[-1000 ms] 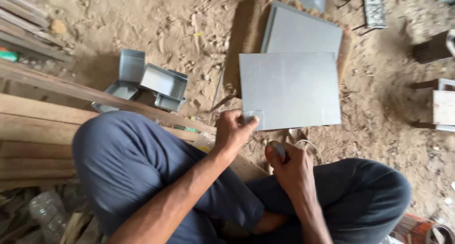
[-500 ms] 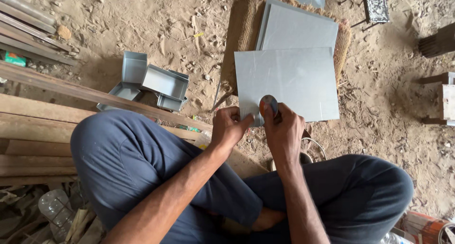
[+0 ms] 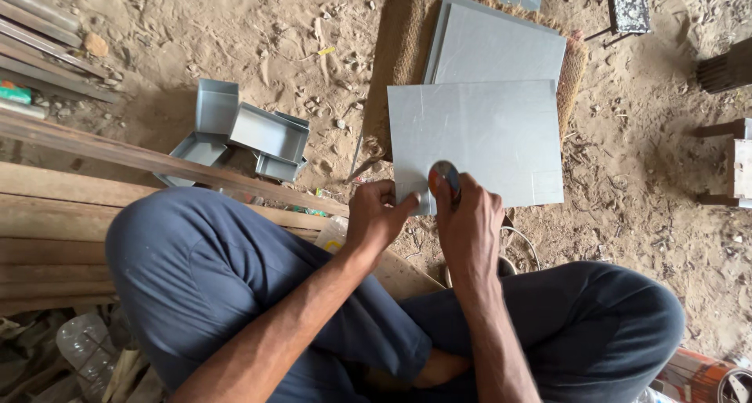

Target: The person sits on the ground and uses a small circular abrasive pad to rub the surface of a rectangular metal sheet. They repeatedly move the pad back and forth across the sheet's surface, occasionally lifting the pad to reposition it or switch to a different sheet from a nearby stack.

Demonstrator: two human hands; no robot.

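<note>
While left hand pinches grey sheet corner, long axis sideways, right hand grips round tool.

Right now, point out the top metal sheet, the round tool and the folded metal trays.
top metal sheet (image 3: pixel 489 137), head view, bare middle.
round tool (image 3: pixel 444 176), head view, its disc, in the right hand.
folded metal trays (image 3: pixel 266 133), head view, middle tray's floor.

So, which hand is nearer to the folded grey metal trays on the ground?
Left. The left hand grips the sheet corner, closer to the trays; the right hand is beyond it, holding a round tool.
</note>
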